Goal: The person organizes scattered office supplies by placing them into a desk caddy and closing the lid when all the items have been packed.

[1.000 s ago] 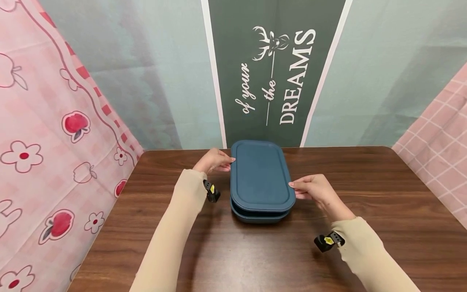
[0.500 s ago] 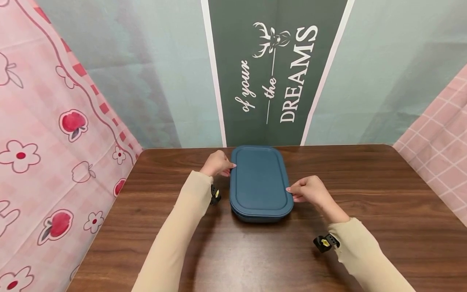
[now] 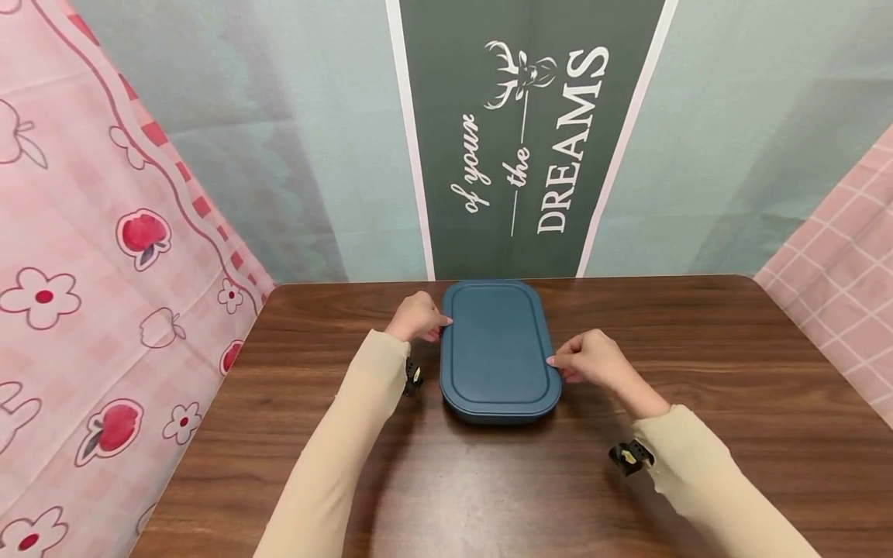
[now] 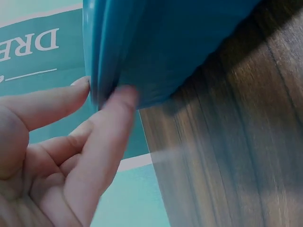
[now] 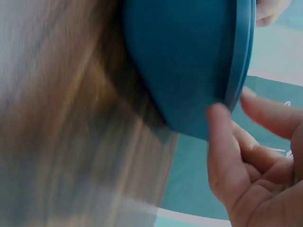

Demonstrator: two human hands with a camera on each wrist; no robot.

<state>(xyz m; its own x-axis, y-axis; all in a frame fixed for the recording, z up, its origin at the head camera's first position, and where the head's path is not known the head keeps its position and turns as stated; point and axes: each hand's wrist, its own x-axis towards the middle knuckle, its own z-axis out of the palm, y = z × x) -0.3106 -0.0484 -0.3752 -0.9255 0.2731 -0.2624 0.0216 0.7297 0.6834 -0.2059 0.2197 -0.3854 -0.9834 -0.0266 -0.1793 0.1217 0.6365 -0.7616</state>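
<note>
A dark blue rectangular lid lies on a matching food container, which stands on the wooden table near its back edge. At the left rim of the lid, my left hand pinches the edge, thumb on top and fingers beneath. My right hand grips the opposite rim the same way, a little nearer the front. In the left wrist view the forefinger is blurred under the rim. Seen from the right wrist, the container's side wall meets the lid's rim closely. The container's inside is hidden.
The brown wooden table spreads out in front and to both sides. Behind it hangs a grey-green cloth with white lettering. Pink patterned cloths flank the table, including one with apples on the left.
The lid has come down onto the container, closing the gap at its front that showed a second ago. Both hands moved with it and still hold its rim.
</note>
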